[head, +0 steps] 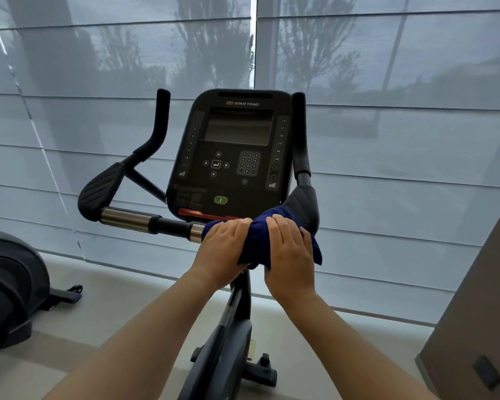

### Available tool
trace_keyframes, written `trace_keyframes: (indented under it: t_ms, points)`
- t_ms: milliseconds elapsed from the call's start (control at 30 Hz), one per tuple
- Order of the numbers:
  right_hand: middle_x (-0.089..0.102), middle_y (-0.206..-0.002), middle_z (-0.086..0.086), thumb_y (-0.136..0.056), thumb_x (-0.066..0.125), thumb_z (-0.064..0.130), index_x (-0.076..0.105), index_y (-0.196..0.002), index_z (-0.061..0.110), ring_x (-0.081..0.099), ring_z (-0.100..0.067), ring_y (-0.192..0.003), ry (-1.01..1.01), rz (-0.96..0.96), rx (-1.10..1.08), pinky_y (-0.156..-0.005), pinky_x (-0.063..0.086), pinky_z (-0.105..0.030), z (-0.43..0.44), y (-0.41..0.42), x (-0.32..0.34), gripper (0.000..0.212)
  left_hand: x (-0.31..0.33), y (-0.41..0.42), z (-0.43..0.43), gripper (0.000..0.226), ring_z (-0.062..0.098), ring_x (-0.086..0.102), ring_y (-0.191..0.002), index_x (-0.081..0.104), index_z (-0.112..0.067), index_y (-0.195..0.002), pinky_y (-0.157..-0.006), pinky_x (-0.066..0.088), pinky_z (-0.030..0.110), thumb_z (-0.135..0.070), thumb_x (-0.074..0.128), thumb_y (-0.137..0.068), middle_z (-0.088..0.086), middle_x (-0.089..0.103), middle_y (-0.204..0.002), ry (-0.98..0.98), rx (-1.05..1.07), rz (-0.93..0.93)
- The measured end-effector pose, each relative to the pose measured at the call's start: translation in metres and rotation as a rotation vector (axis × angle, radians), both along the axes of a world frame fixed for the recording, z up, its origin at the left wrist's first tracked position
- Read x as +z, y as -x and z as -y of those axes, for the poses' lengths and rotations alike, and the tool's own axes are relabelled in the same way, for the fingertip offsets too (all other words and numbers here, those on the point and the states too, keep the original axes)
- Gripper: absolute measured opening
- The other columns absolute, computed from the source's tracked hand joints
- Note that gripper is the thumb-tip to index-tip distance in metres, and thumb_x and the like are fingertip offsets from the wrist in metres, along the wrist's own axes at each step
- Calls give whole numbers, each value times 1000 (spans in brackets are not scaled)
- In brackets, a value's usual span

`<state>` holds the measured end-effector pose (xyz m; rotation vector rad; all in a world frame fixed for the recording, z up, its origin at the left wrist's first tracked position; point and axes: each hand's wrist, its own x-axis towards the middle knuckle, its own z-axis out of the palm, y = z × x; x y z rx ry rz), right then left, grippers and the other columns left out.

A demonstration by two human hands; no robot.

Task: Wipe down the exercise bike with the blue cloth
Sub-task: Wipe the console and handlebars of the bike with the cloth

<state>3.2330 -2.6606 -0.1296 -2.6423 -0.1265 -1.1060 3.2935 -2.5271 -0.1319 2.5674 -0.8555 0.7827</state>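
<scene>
Both hands grip a deep blue cloth (260,241); left of the grip the handlebar (145,222) alternates silver and black, above it a black console (228,157) bears a green button (220,200) and red strip (205,215)

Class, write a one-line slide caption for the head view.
Both hands, left and right, press a blue cloth around the bike's handlebar below the console.

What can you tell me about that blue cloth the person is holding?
The cloth is dark blue, soft and looks like thick fabric, bunched and wrapped over the bike's handlebar just below the console. Both hands press on it: the left hand on its left part, the right hand on its right. A loose corner hangs down at the right, and its upper edge reaches the right armrest pad.
</scene>
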Motion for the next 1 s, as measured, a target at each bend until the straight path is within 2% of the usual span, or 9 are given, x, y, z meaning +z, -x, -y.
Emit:
trace_keyframes:
  t_ms: [133,267,333,400,467,567,733,867,1000]
  points:
    - [41,-141,-8,-72,71,16,34,-138,13,34,-28,-132,124,-77,-30,-112,13,-46,-46,-7,-5,75,3,-8,-50,93,19,34,-130,25,-17,-138,-111,20,33,-44,75,-64,0,37,-140,-83,-12,-13]
    - [-15,-153,-5,-77,60,37,-19,-142,18,-20,-26,-139,234,-243,-31,-108,-21,-47,-93,-18,-20,104,4,-22,-105,120,20,10,-140,1,-18,-144,-116,9,35,-59,73,-56,0,11,-152,-225,-22,-142]
    - [-40,-145,-1,-75,58,38,-36,-136,20,-38,-23,-132,225,-292,-36,-105,-27,-49,-116,-22,-29,112,6,-33,-125,116,19,1,-142,-5,-21,-145,-116,4,34,-61,67,-62,0,4,-155,-257,-42,-201]
    - [-48,-139,0,-76,57,33,-42,-131,21,-42,-22,-129,203,-315,-74,-104,-28,-48,-130,-26,-30,114,8,-43,-137,103,17,0,-143,-4,-22,-146,-115,5,33,-59,59,-73,0,4,-156,-268,-67,-208]
    - [-37,-147,-3,-82,56,29,-40,-132,19,-34,-23,-134,233,-296,-154,-106,-25,-47,-133,-29,-25,109,9,-46,-138,93,18,3,-143,0,-20,-146,-114,5,33,-57,54,-80,1,8,-155,-270,-83,-189]
    - [0,-155,-8,-89,51,22,-12,-144,13,-4,-26,-142,253,-269,-210,-113,-5,-47,-128,-31,-10,84,11,-48,-127,88,23,22,-137,14,-16,-143,-113,14,36,-55,59,-78,5,26,-149,-235,-74,-172]
    - [40,-133,-9,-82,60,13,25,-136,12,38,-27,-122,247,-230,-225,-112,18,-44,-123,-50,12,64,28,-62,-111,69,18,56,-92,45,-19,-113,-83,40,33,-64,66,-64,-1,59,-106,-195,-65,-151]
    - [55,-109,-7,-75,64,12,38,-121,13,52,-27,-98,314,-207,-181,-92,36,-37,-107,-61,18,54,37,-73,-104,69,8,52,-67,43,-27,-94,-68,44,30,-77,61,-50,-16,55,-78,-316,-15,-179]
    - [59,-96,-5,-68,71,21,41,-108,16,52,-23,-80,318,-303,-135,-71,35,-34,-96,-73,28,51,44,-86,-96,64,9,54,-69,42,-35,-89,-59,42,28,-77,64,-46,-16,54,-72,-464,33,-222]
